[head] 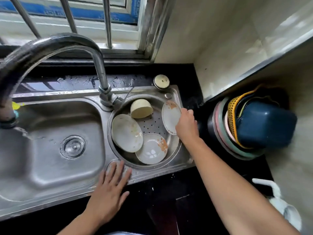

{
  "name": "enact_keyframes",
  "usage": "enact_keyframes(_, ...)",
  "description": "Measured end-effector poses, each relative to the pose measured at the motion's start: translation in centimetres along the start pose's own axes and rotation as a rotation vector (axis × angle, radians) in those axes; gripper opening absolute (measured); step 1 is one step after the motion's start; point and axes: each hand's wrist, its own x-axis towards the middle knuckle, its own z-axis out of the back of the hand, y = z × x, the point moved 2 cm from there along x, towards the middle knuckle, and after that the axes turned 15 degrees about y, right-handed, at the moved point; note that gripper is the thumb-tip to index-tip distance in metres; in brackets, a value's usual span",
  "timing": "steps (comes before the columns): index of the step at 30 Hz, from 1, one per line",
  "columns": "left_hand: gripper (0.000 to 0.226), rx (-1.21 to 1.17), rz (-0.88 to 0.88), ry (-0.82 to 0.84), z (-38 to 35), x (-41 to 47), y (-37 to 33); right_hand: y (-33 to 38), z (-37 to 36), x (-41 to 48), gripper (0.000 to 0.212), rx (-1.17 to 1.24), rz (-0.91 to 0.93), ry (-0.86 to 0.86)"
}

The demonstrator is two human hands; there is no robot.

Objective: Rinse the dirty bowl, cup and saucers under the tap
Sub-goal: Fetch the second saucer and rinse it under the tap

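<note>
Three stained saucers are sitting in the round steel basin (174, 150): a large saucer (126, 133) on the left, a flower saucer (151, 148) nearest, and a tilted saucer (171, 117) on the right. One cream bowl (141, 108) (lying tipped on its side) is resting at the far edge. The right hand (186, 124) is gripping the tilted saucer's rim. The left hand (111, 187) is lying flat and released on the sink rim (50, 195).

Round drainer basin (172, 148), right: cream bowl (141, 108) tipped on its side, far. Stained saucer (127, 133) leans left; flower-print saucer (151, 149) lies near; third saucer (171, 116) stands upright, right.
</note>
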Motion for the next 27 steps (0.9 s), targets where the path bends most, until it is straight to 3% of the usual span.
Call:
enact_keyframes(9,0.073,0.073,0.055,0.017,-2.6,0.4,0.3,-1.1,-4.1,6.5,0.032,0.016,0.086,0.072)
enact_keyframes(27,0.074,0.103,0.058,0.016,-3.3,0.7,0.5,-2.0,-5.7,6.1,0.022,-0.117,-0.026,-0.118)
